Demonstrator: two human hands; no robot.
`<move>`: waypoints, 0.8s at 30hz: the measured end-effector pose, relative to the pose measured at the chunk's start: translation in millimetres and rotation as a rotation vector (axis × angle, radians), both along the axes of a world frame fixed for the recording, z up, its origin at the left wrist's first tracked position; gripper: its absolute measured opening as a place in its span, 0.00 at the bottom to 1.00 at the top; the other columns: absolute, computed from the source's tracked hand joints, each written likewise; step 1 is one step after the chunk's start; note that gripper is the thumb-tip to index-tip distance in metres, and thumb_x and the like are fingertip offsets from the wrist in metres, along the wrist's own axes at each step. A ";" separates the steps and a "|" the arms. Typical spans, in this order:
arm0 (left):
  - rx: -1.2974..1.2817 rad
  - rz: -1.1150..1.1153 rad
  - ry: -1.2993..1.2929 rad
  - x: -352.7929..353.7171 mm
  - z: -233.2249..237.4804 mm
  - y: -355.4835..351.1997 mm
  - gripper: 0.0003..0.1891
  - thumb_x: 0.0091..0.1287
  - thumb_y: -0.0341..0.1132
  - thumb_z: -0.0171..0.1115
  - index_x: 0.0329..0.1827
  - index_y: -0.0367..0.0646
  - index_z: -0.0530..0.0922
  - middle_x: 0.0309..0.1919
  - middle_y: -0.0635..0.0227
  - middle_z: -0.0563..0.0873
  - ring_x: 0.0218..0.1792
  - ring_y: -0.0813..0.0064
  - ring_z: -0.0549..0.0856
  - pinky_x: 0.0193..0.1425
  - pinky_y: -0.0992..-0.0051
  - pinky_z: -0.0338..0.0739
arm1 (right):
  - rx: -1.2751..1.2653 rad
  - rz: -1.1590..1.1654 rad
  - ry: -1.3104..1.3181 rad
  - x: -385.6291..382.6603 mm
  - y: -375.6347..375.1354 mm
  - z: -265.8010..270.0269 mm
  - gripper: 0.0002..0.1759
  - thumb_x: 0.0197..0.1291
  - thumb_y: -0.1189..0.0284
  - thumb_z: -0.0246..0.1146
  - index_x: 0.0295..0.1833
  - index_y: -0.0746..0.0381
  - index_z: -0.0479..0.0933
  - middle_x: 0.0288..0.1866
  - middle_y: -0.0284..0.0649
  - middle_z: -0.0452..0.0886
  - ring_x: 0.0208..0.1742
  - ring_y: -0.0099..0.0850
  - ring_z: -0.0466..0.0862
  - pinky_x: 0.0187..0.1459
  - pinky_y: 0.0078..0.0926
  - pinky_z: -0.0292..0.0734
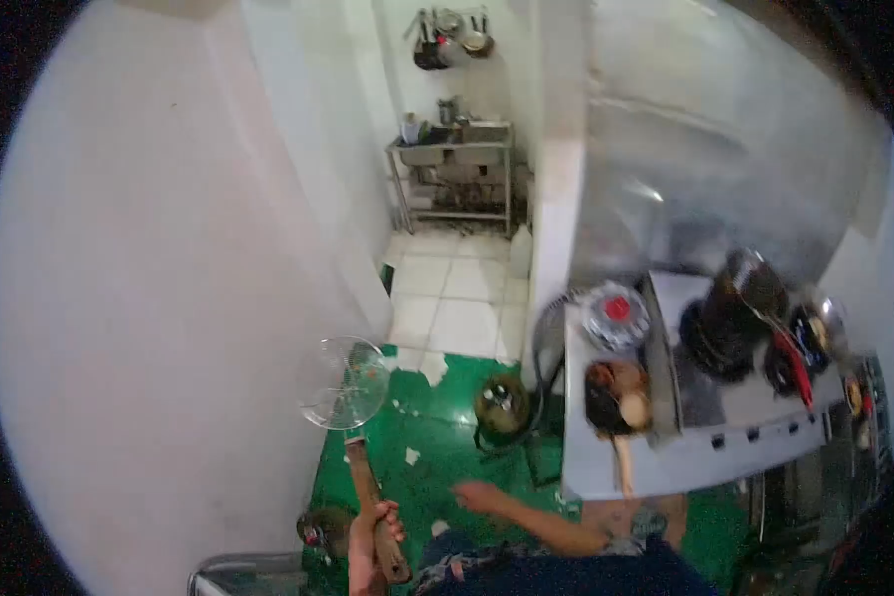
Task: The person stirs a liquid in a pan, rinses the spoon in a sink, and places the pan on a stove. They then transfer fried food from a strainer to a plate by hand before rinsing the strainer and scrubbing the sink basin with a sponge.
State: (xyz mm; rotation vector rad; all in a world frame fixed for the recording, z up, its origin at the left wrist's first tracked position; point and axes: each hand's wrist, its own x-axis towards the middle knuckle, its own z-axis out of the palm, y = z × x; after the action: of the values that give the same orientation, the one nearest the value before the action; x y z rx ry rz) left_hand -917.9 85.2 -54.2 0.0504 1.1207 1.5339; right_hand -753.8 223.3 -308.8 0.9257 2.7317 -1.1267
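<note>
My left hand [379,531] is closed around the wooden handle of a wire skimmer [346,382]. The round mesh head points forward and up, beside the white wall and over the green floor. A few small orange and green bits seem to show on or through the mesh. My right hand [477,496] hangs low in front of my body, apart from the skimmer and nearest to the gas cylinder [503,405]. Its fingers are blurred, and nothing can be made out in them.
To the right, a stove counter [606,475] bears a silver lid with a red knob [616,310], a dark container with a wooden-handled utensil [623,452], and a tall dark pot [750,288]. A metal sink [477,155] stands at the back beneath hanging pans [478,42].
</note>
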 end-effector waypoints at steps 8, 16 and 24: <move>0.020 -0.338 -0.089 -138.9 13.6 262.1 0.11 0.64 0.32 0.57 0.42 0.32 0.71 0.24 0.67 0.74 0.22 0.76 0.74 0.24 0.75 0.73 | -0.330 -0.646 0.068 1.4 109.9 34.4 0.18 0.62 0.62 0.58 0.53 0.58 0.77 0.44 0.44 0.82 0.46 0.37 0.82 0.48 0.35 0.75; 0.105 -0.524 -0.076 -201.8 -20.2 561.5 0.10 0.65 0.35 0.57 0.40 0.35 0.73 0.27 0.67 0.78 0.26 0.74 0.79 0.33 0.74 0.79 | -0.407 -0.759 0.431 -124.2 403.0 141.2 0.18 0.65 0.60 0.56 0.47 0.65 0.78 0.38 0.38 0.81 0.36 0.24 0.80 0.37 0.29 0.79; 0.088 -0.714 0.040 -217.1 -27.8 876.5 0.16 0.66 0.43 0.56 0.48 0.40 0.72 0.46 0.64 0.82 0.35 0.72 0.81 0.37 0.72 0.79 | -1.283 -0.762 1.035 -238.6 693.6 218.4 0.25 0.69 0.54 0.47 0.60 0.62 0.62 0.43 0.44 0.79 0.42 0.36 0.83 0.41 0.35 0.81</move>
State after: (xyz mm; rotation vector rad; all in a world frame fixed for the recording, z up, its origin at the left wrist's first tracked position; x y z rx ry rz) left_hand -1135.0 961.7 -82.0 0.4913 0.9229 0.9383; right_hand -992.4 917.0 -90.4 1.2176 1.0219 -3.4814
